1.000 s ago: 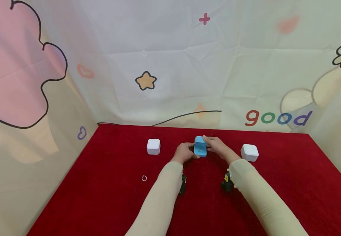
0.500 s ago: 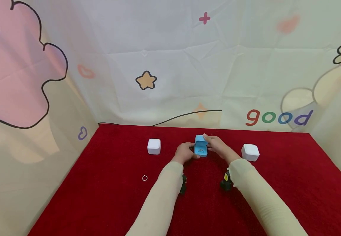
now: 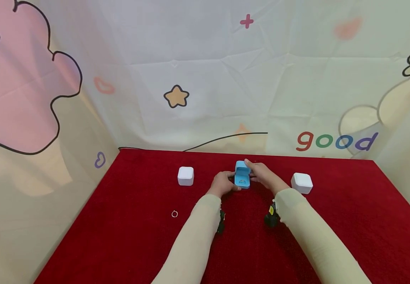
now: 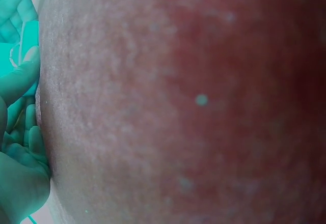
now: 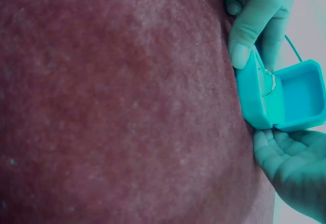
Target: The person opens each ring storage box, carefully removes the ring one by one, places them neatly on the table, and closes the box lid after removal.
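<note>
Near the back of the red cloth stands a light blue ring box (image 3: 242,182), its lid raised. A silver ring (image 5: 271,84) sits in its slot inside the box. My left hand (image 3: 222,184) grips the base from the left, its thumb at the front corner. On the other side my right hand (image 3: 263,175) holds the box, thumb on the raised lid and fingers along the right side. In the left wrist view, my left hand (image 4: 20,81) shows at the left edge, and the box is partly hidden behind the thumb.
A white box (image 3: 185,176) stands left of the hands, and another white box (image 3: 301,183) stands to the right. A loose ring (image 3: 174,213) lies on the red cloth (image 3: 127,236) left of the left forearm. A printed curtain (image 3: 205,79) hangs behind the table.
The blue box's lid has swung a little further up and back under my right thumb, so more of the inside shows. My left hand keeps its grip on the base.
</note>
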Action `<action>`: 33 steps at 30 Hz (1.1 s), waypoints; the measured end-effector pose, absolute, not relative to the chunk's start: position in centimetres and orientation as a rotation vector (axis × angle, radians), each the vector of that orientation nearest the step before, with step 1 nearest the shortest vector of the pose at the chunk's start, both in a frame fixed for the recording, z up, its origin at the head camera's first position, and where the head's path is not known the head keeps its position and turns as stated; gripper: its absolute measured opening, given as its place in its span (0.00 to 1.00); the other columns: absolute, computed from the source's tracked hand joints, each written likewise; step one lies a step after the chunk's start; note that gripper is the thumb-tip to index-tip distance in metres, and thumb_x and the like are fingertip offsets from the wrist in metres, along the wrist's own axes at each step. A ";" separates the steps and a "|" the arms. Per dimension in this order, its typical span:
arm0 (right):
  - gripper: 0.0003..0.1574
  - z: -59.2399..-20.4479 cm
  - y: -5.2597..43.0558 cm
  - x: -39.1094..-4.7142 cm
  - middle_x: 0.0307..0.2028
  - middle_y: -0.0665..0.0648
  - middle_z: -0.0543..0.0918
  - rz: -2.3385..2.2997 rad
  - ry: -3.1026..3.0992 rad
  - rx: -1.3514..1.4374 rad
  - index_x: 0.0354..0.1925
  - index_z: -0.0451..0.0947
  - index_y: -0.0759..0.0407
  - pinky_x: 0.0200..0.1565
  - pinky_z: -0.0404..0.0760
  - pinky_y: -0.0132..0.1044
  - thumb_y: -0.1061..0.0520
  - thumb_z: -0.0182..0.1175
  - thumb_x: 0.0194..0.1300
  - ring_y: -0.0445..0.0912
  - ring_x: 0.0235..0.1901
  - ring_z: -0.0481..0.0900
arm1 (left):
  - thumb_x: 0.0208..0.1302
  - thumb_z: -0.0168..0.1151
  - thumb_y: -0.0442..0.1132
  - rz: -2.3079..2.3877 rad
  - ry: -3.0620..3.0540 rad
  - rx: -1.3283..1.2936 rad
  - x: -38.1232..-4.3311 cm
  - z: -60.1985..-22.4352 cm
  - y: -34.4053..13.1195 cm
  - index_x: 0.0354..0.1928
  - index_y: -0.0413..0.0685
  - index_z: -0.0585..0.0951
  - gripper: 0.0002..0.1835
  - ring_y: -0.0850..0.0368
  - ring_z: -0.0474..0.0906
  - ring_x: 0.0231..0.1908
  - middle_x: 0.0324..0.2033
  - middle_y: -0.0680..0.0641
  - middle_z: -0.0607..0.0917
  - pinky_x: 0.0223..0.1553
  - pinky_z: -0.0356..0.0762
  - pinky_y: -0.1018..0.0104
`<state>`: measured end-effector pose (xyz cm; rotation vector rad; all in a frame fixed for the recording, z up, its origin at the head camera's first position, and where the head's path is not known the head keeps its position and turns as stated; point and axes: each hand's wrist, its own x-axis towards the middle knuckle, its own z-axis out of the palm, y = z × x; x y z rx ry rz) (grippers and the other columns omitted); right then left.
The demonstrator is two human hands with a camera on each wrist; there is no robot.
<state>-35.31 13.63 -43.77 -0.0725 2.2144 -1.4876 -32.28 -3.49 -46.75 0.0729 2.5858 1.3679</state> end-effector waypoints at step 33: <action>0.47 -44.0 13.4 -34.3 0.78 0.75 0.53 -1.609 2.192 0.015 0.80 0.41 0.71 0.78 0.60 0.54 0.38 0.35 0.83 0.68 0.77 0.57 | 0.61 0.74 0.34 1.414 2.546 0.053 -32.1 -46.6 -3.5 0.69 0.42 0.76 0.33 0.47 0.75 0.67 0.67 0.43 0.80 0.67 0.77 0.55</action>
